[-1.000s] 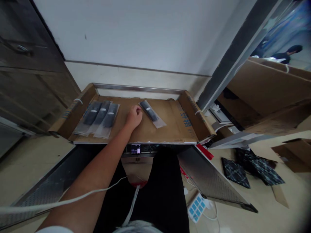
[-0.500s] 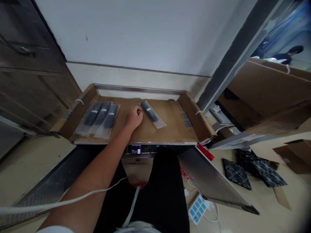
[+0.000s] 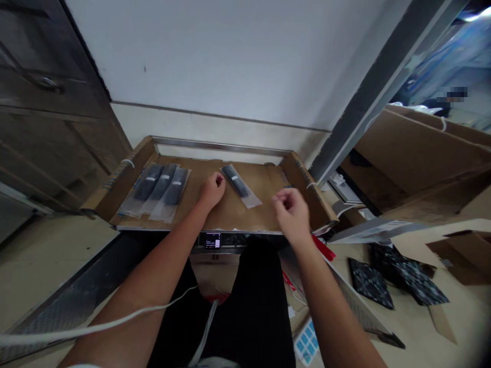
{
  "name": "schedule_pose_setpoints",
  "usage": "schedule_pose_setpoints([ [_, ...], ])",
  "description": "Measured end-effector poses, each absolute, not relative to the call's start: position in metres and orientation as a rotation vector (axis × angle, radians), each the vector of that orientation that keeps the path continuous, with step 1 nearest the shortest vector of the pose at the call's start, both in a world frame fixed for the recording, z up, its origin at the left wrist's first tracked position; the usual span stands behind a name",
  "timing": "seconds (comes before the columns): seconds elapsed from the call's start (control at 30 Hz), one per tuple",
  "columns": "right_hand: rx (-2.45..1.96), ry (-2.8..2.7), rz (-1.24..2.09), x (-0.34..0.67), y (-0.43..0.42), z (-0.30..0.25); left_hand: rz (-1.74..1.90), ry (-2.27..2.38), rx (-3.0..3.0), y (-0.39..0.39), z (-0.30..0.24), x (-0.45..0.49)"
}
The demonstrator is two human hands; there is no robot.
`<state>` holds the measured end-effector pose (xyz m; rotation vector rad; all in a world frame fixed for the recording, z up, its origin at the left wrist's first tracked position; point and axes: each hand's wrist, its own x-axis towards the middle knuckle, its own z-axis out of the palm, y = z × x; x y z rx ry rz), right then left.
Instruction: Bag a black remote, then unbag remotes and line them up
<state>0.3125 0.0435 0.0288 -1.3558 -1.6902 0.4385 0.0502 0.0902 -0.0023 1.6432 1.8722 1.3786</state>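
Observation:
My left hand (image 3: 213, 189) rests on the cardboard-lined tray (image 3: 230, 214), fingers curled closed, with nothing visible in them. Just to its right, and apart from it, a clear plastic sleeve with a dark, flat strip inside (image 3: 238, 185) lies slanted; a small white label crosses the strip. My right hand (image 3: 292, 212) hovers over the tray's right side with its fingers curled together; I see nothing in its grip. Several similar sleeved dark strips (image 3: 163, 186) overlap at the left of the tray, left of my left hand.
Raised cardboard sides (image 3: 307, 186) bound the tray. Under its front edge is a lit phone (image 3: 212, 240). A white cable (image 3: 134, 313) crosses my left forearm. To the right stand a large cardboard box (image 3: 425, 153), dark patterned bags (image 3: 406, 276) on the floor, and a distant person.
My right hand has come into view from below and now hovers over the tray's right side. My left hand and the sleeves stay where they were; the view has shifted slightly.

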Motion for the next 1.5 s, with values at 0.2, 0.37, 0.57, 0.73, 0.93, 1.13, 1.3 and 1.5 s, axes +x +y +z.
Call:
schedule_pose_setpoints([
  [0.2,-1.591,-1.694,0.369,0.267,0.081,0.005,1.314,1.890,1.777,0.095,-0.006,0.051],
  [0.37,-1.759,-1.803,0.275,0.257,0.087,0.007,1.240,2.033,1.837,0.111,-0.011,0.048],
  [0.57,-1.743,-1.932,0.213,0.256,0.082,0.008,1.071,2.072,1.934,0.123,-0.014,0.048],
  [0.73,-1.721,-1.931,0.218,0.257,0.082,0.006,0.961,2.093,2.046,0.120,-0.013,0.051],
  [0.93,-1.706,-1.934,0.216,0.258,0.083,0.005,0.877,2.174,2.137,0.111,-0.007,0.058],
  [1.13,-1.712,-1.886,0.208,0.256,0.082,0.005,0.733,2.192,2.194,0.114,0.001,0.066],
  [1.3,-1.747,-1.918,0.151,0.253,0.078,0.007,0.635,2.166,2.241,0.117,0.007,0.069],
  [1.5,-1.745,-1.955,0.112,0.251,0.076,0.005,0.584,2.166,2.228,0.119,0.011,0.074],
])
